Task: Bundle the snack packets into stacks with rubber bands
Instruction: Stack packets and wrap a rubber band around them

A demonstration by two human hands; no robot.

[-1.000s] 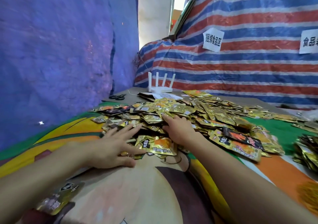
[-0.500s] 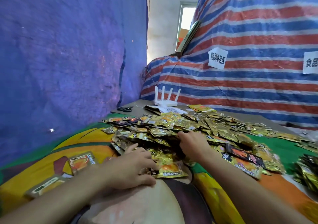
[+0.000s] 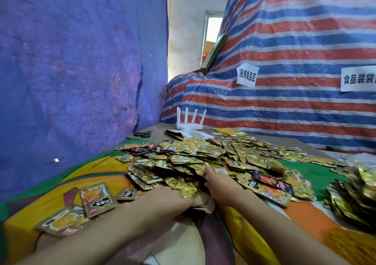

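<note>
The left hand [image 3: 168, 195], flat a second ago, is now curling round a few packets [image 3: 183, 186] at the heap's near side, toward the tabletop's [image 3: 305, 220] front edge. The right hand [image 3: 218, 186] is digging in beside it with its fingers buried, so I cannot tell its grip. They are probably gathering a stack; nothing is banded yet.

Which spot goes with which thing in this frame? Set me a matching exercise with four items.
Things:
1 router
2 scissors
3 black packet
4 paper sign

Places:
A on the striped tarp
B in the gold pile
C far left, by the blue sheet
D behind the pile, antennas upright

Pairs: 1-D; 2-C; 3-B; 4-A
</note>
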